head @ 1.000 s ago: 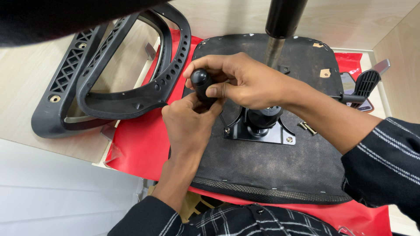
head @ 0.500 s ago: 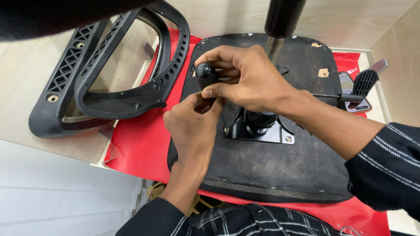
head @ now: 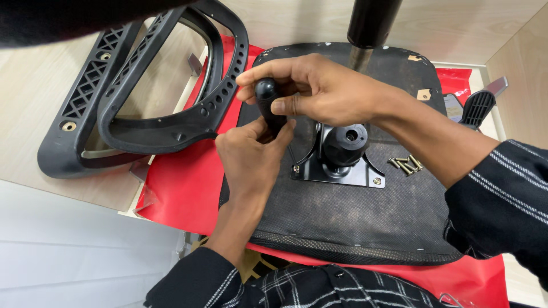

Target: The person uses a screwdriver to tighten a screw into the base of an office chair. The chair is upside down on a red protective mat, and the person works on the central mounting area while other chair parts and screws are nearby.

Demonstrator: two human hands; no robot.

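Pale wood-grain floor (head: 468, 23) runs across the top of the view and down the left side, evenly lit, with no hard shadows. A red sheet (head: 182, 182) is spread over it, its near edge reaching toward the bottom right corner. Off the sheet's left edge a black plastic chair frame (head: 85, 108) with latticed bars lies flat on the wood. At lower left, a smooth white surface (head: 68, 251) fills the corner. At the right edge, the wood meets a pale strip (head: 485, 74).
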